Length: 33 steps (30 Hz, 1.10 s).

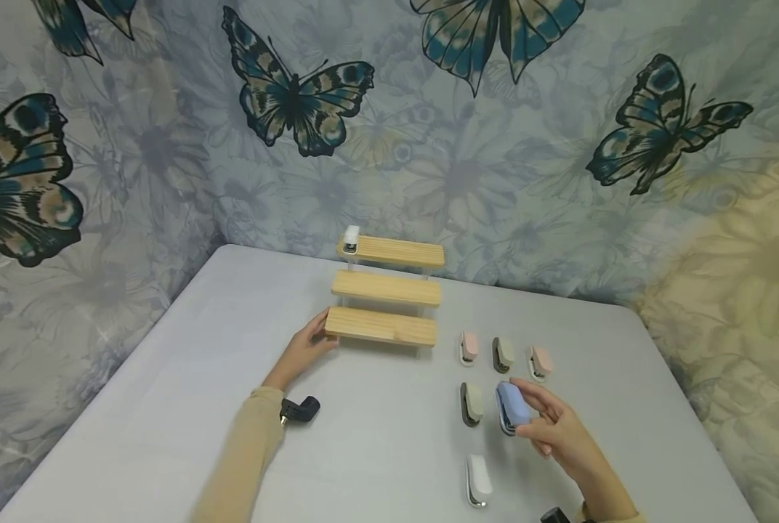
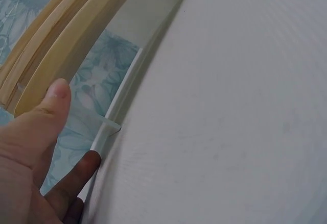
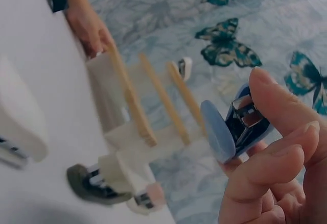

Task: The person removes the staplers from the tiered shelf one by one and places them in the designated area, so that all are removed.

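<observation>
My right hand (image 1: 562, 432) holds a small blue stapler (image 1: 512, 407) above the table, pinched between thumb and fingers. Its metal inside shows in the right wrist view, with the blue cover (image 3: 218, 131) facing the shelves. At the left end of a three-tier wooden shelf (image 1: 381, 327), my left hand (image 1: 300, 354) grips the lowest board, thumb (image 2: 57, 94) against its edge. A white stapler (image 1: 351, 239) stands on the left end of the top tier. Near my right hand are a cream stapler (image 1: 472, 404) and a pink stapler (image 1: 540, 362).
Another pink stapler (image 1: 469, 348) and another cream one (image 1: 503, 354) stand right of the shelf. A white stapler (image 1: 478, 480) lies nearer the front. The white table (image 1: 363, 450) meets a butterfly-patterned backdrop (image 1: 389, 167) behind the shelf.
</observation>
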{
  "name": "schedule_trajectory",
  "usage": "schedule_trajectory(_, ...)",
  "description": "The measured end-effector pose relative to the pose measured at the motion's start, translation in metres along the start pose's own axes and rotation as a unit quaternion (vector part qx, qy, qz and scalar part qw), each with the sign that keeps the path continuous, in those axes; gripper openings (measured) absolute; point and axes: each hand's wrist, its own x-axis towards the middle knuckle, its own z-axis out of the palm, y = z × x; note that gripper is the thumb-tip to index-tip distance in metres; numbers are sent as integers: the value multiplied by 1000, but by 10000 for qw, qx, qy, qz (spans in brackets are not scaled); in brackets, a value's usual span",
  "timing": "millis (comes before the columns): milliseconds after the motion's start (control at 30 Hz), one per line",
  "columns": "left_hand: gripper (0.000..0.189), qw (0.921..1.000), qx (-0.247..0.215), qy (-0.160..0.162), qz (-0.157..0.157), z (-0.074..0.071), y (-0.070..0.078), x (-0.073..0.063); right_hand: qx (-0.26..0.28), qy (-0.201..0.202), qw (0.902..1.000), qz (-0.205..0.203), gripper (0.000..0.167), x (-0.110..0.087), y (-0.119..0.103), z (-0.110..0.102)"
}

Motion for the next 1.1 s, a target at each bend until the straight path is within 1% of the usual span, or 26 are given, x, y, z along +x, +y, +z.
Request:
schedule_trajectory(67, 72, 9999, 121, 86, 3, -5, 0, -1, 43, 85, 9999, 108, 61, -6, 5, 0)
schedule_trajectory(167, 70, 9997, 230, 42, -21, -8, -1, -2, 166, 269, 9989, 345, 61, -19, 12, 1)
schedule_trajectory(233, 69, 9995, 300, -20, 36, -9, 0, -1, 192, 446, 9974, 542, 59, -27, 16, 2)
schedule_trajectory(367, 68, 9994, 316, -34, 128, -10, 1, -1, -101, 977, 9906, 954, 57, -40, 25, 6)
schedule_trajectory(433, 67, 9993, 320, 23, 168, -11, 2, -2, -242, 1141, 9872, 1086, 56, -45, 31, 7)
schedule_trajectory(500, 66, 9992, 309, 103, 244, -12, 2, -4, -391, 1204, 9848, 1190, 56, -49, 38, 8)
schedule_trajectory(567, 65, 9986, 288, 141, 413, -13, 0, -5, -463, 1282, 9806, 1412, 54, -53, 43, 7)
schedule_trajectory(633, 64, 9976, 286, 150, 620, -12, -1, -6, -574, 1421, 9734, 1703, 53, -57, 47, 6)
schedule_trajectory(733, 65, 9969, 252, 78, 747, -9, -3, -5, -681, 1596, 9626, 2079, 51, -63, 50, 3)
schedule_trajectory(800, 66, 9975, 252, 56, 652, -6, -2, -3, -734, 1664, 9579, 2224, 51, -66, 51, 1)
schedule_trajectory(933, 68, 9989, 302, -34, 362, -2, 1, -1, -840, 1720, 9549, 2268, 52, -67, 52, -1)
schedule_trajectory(1033, 69, 9991, 365, -33, 211, -1, 1, 0, -846, 1653, 9561, 2268, 52, -67, 53, -2)
schedule_trajectory(1100, 69, 9991, 384, -20, 186, -2, 1, 1, -763, 1584, 9576, 2282, 53, -67, 54, -3)
